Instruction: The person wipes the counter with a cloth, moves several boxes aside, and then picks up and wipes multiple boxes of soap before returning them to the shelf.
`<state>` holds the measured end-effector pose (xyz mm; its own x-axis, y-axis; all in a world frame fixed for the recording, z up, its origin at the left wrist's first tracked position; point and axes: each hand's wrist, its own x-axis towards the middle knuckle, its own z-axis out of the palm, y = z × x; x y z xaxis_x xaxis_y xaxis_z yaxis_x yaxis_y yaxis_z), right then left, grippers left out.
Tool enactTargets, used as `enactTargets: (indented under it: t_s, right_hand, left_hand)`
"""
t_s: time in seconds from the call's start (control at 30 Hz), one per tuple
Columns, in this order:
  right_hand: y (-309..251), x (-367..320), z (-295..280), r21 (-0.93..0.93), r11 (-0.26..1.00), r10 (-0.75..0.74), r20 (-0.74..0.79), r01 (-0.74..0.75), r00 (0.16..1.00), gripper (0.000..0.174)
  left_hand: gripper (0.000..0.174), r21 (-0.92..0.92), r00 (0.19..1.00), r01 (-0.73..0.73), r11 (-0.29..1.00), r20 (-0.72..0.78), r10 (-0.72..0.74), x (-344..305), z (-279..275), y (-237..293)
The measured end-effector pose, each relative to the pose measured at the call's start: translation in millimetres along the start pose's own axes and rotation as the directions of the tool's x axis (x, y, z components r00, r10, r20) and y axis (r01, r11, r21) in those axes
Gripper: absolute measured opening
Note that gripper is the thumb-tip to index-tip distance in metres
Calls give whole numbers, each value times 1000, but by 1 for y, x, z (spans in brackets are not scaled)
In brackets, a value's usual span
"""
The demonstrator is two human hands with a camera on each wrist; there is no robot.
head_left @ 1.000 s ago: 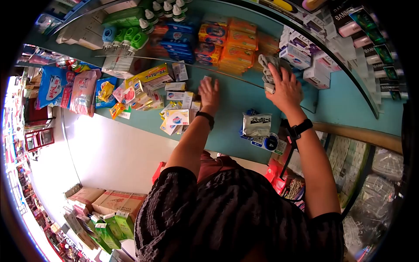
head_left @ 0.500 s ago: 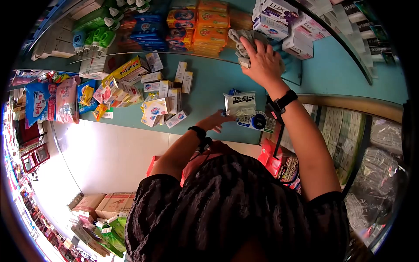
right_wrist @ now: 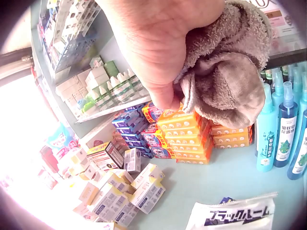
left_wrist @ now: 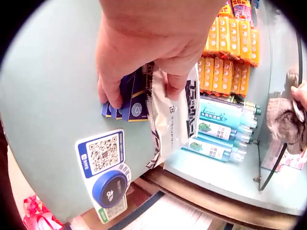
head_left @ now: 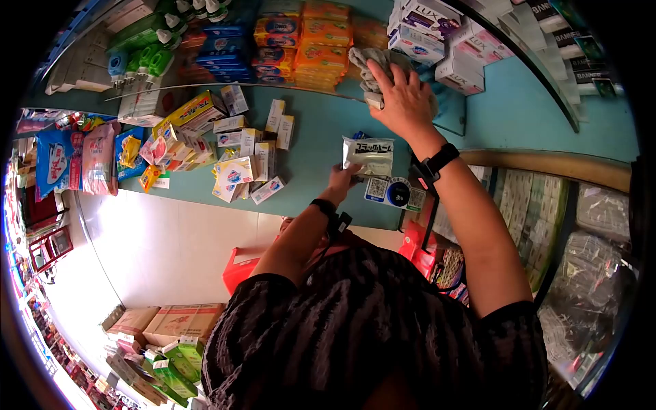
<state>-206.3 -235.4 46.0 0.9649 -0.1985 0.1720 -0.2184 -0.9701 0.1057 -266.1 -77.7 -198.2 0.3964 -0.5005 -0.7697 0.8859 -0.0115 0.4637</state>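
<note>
My left hand [head_left: 340, 180] is at the near part of the blue-green counter [head_left: 311, 178]. In the left wrist view it pinches a white foil packet [left_wrist: 170, 117] with dark lettering together with small dark-blue boxes [left_wrist: 134, 98], the thumb on the packet and the fingers around the boxes. A QR-code card [left_wrist: 103, 153] with a round blue-rimmed disc lies beside them. Higher up at the right, my right hand [head_left: 404, 106] grips a bunched grey cloth [right_wrist: 225, 76] in front of the glass shelf; its fingers are spread over the cloth in the head view.
White soap boxes [head_left: 236, 172] lie in a loose heap at the left of the counter. Behind the glass stand stacks of orange soap packs [head_left: 321, 58] and blue packs [head_left: 225, 51]. Teal spray bottles [right_wrist: 268, 129] and LUX boxes [head_left: 465, 72] are at the right.
My left hand has left the soap boxes, moved right and taken hold of the white packet and blue boxes. The right hand still holds the cloth. The head view has shifted.
</note>
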Motion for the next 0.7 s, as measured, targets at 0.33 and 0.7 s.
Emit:
enactTargets:
  t_s: [0.33, 0.7]
  right_hand:
    - [-1, 1, -2, 9, 1000, -8, 7, 8, 1000, 83]
    - [-1, 1, -3, 14, 1000, -3, -2, 3, 1000, 87]
  left_hand:
    - [54, -152, 931, -310, 938, -247, 268, 37, -40, 80]
    - [56, -351, 918, -362, 864, -296, 264, 54, -55, 99]
